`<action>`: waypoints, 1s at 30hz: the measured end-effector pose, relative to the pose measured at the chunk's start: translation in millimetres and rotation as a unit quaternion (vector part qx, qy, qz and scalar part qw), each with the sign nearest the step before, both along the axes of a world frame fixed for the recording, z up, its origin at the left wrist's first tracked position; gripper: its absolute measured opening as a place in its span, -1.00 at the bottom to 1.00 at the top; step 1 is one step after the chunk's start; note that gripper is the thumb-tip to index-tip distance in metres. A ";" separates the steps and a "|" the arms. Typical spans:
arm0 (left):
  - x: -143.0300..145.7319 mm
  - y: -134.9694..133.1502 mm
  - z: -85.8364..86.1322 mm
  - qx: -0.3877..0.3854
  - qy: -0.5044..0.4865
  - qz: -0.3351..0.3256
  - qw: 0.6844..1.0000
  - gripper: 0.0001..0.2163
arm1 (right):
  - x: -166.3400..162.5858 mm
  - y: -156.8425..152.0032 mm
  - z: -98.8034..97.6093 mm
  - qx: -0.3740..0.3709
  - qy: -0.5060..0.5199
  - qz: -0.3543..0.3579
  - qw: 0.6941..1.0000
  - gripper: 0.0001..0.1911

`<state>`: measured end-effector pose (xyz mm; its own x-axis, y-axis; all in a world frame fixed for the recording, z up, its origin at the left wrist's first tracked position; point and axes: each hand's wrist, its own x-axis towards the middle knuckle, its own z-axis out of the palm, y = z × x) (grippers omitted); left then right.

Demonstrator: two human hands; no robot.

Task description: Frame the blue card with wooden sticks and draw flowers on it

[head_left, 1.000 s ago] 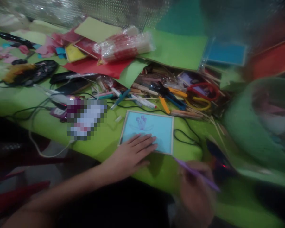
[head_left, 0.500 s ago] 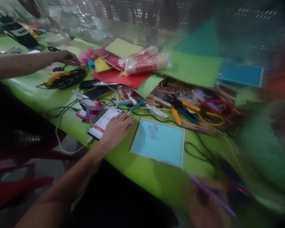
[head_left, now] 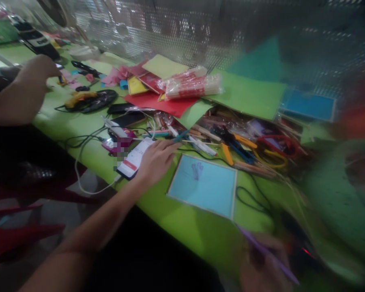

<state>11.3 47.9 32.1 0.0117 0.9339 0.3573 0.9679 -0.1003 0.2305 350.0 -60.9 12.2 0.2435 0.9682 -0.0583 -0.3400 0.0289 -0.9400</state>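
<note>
My left hand [head_left: 158,159] lies palm down with its fingers stretched out, partly over a smartphone [head_left: 135,159] with a lit white screen. Its fingertips are close to a teal pen [head_left: 181,136]; I cannot tell whether they touch. Closed around a purple pen [head_left: 269,252], my right hand [head_left: 261,263] is blurred at the lower right. The pen's tip is by the near right corner of a light blue framed panel [head_left: 208,188]. A small purple drawing of flowers [head_left: 196,170] is on the panel's upper left part.
Behind the panel lie pliers [head_left: 235,142], markers [head_left: 202,145], sticks and a red ring-shaped item. Wrapped stick packs [head_left: 193,86] rest on coloured sheets. A glue gun [head_left: 80,99], cables and another person's arm [head_left: 24,91] are at left. A green rounded object [head_left: 337,202] stands at right.
The other person's arm has drawn back to the left from the pink paper scraps. My left hand has shifted slightly right, nearer the teal pen. My right hand still holds the purple pen.
</note>
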 end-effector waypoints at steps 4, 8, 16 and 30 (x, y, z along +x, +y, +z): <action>-8.6 -8.9 0.7 0.009 0.013 0.040 0.999 -0.62 | 6.4 4.1 -4.2 0.024 0.002 0.000 1.000 -0.83; -12.0 -3.6 2.8 0.005 0.022 0.055 0.998 -0.63 | 21.3 8.5 -14.1 0.032 -0.003 0.079 0.996 -0.86; 4.1 1.3 2.7 -0.005 0.020 0.010 1.000 -0.67 | 5.2 1.2 -3.4 0.004 0.012 -0.006 1.000 -0.81; 7.9 -67.8 0.6 0.027 -0.089 -0.170 0.981 -0.77 | -9.4 -7.8 7.6 -0.017 -0.026 -0.034 0.999 -0.87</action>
<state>19.2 -19.9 32.7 0.2523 0.8661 0.4316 0.8207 -0.4278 0.3787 340.5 -68.7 19.8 0.3116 0.9471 -0.0768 -0.2896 0.0177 -0.9570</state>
